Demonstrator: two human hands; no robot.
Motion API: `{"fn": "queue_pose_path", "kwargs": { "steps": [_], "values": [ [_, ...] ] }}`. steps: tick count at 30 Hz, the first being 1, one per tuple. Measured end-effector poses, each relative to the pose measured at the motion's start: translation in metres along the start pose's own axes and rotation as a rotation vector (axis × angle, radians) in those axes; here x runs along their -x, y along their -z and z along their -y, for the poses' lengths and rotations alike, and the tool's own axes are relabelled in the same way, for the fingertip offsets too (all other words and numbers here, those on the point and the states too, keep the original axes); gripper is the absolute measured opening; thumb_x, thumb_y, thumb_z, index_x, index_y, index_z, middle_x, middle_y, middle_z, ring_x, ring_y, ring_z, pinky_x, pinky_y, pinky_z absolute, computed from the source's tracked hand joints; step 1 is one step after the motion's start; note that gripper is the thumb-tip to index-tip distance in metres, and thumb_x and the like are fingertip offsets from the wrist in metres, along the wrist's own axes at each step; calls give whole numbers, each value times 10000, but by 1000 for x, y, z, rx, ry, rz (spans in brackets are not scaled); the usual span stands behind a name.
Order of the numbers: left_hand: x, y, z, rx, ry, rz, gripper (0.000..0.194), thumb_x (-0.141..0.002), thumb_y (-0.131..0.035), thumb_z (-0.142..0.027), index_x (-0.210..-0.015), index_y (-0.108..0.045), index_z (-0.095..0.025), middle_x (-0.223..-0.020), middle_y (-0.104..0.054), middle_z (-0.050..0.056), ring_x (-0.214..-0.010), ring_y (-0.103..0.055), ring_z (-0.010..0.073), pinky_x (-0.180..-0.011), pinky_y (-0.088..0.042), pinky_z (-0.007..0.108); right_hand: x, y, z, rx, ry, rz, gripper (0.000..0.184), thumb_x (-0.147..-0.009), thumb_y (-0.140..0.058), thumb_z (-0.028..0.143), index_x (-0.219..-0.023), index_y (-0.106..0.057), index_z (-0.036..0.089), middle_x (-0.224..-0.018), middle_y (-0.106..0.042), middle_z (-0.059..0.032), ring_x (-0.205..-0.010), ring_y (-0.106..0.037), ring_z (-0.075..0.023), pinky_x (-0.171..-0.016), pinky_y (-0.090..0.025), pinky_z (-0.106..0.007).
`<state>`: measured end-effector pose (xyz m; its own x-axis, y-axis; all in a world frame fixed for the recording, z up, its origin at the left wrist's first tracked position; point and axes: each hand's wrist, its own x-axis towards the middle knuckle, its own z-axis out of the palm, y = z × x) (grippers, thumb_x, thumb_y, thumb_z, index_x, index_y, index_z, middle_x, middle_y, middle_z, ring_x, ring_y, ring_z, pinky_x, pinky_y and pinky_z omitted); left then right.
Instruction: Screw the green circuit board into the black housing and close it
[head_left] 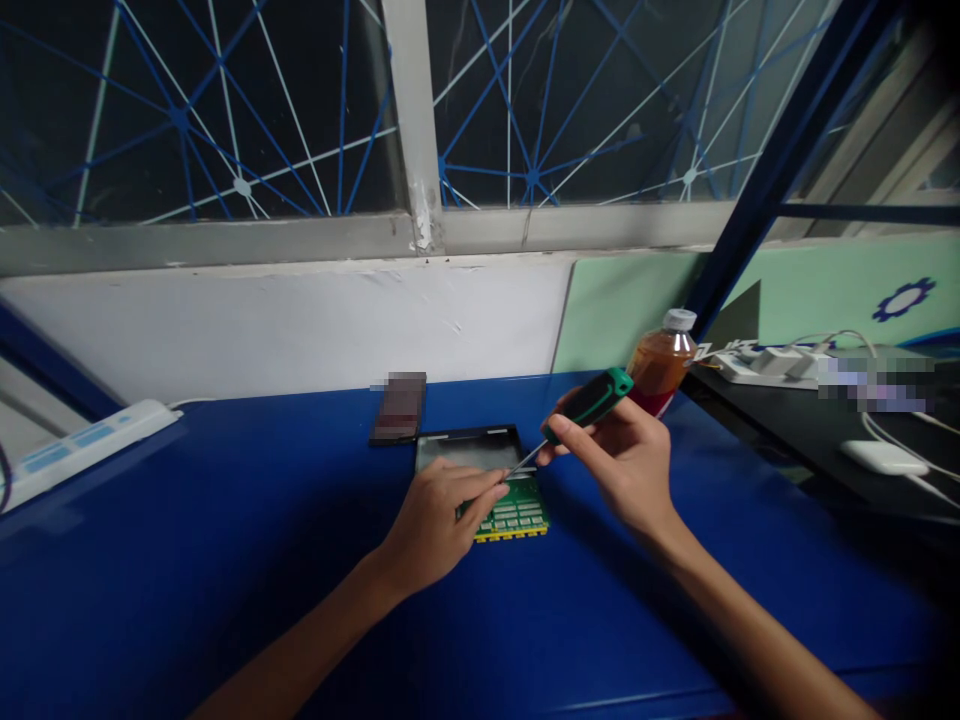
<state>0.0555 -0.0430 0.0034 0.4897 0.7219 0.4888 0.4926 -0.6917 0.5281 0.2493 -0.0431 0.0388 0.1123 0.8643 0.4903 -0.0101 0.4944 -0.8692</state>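
A green circuit board [516, 515] with a dark-framed screen [469, 447] at its far end lies on the blue table [225, 520]. My left hand [439, 520] rests on the board's left side, fingers curled and pressing it down. My right hand [626, 460] is closed around a screwdriver [577, 410] with a green and black handle. Its metal tip slants down to the board just beside my left fingertips.
A dark phone-like slab [398, 408] lies behind the board. A bottle of amber liquid [661, 362] stands at the right by the wall. White power strips sit at the far left [82, 440] and on the dark side desk [757, 362], with a white mouse [885, 457].
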Motion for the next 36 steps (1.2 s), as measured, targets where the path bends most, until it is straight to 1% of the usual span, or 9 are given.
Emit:
{"fn": "queue_pose_path", "kwargs": {
  "steps": [6, 9, 12, 15, 19, 23, 28, 36],
  "values": [
    [0, 2, -3, 37, 43, -3, 229, -928, -483, -264, -1036, -682, -232, -936, -739, 17, -824, -678, 178, -741, -506, 360, 1, 2, -4, -11, -2, 9, 172, -753, -704, 286, -809, -566, 200, -724, -638, 0, -514, -658, -163, -492, -553, -312],
    [-1, 3, -1, 27, 65, -54, 233, -928, -477, -258, -1018, -690, -232, -950, -736, 18, -854, -679, 183, -769, -507, 355, 0, 2, -4, 8, 9, 13, 163, -759, -702, 286, -800, -570, 201, -715, -636, 0, -520, -659, -164, -491, -548, -310],
    [-3, 5, 3, 1, 78, -125, 239, -923, -480, -260, -927, -715, -215, -955, -735, 35, -880, -677, 197, -787, -501, 354, -1, 3, -6, 40, 15, 7, 174, -752, -708, 304, -791, -572, 203, -698, -632, 4, -515, -651, -163, -488, -545, -312],
    [-4, 5, 7, -18, 83, -156, 226, -911, -493, -249, -907, -717, -214, -936, -734, 30, -854, -675, 189, -771, -499, 342, -3, 4, -12, 101, 35, -11, 189, -741, -717, 315, -814, -583, 203, -683, -633, 7, -505, -633, -161, -487, -540, -322],
    [-3, 2, 10, -26, 80, -121, 193, -890, -528, -247, -939, -712, -213, -889, -729, 27, -796, -666, 173, -720, -494, 321, -4, 6, -20, 281, 86, -8, 184, -753, -705, 321, -825, -591, 197, -647, -630, 7, -508, -611, -154, -512, -526, -326],
    [-1, -1, 11, -58, 70, -78, 192, -893, -528, -253, -941, -711, -216, -877, -723, 24, -794, -653, 168, -728, -471, 326, -6, 9, -23, 397, 78, 48, 182, -783, -675, 337, -800, -565, 193, -612, -620, 11, -521, -603, -150, -515, -500, -307],
    [-1, -1, 12, -88, 65, -62, 201, -894, -515, -251, -928, -710, -216, -840, -717, 27, -770, -639, 169, -719, -452, 332, -8, 11, -24, 462, 59, 78, 207, -805, -650, 371, -798, -551, 190, -606, -617, 11, -532, -592, -144, -516, -476, -293],
    [0, -2, 13, -102, 72, 29, 206, -902, -505, -251, -915, -709, -225, -817, -708, 17, -763, -622, 171, -688, -427, 319, -8, 11, -23, 486, 44, 121, 223, -815, -634, 375, -761, -528, 187, -589, -614, 7, -514, -581, -135, -492, -455, -271]
  ]
}}
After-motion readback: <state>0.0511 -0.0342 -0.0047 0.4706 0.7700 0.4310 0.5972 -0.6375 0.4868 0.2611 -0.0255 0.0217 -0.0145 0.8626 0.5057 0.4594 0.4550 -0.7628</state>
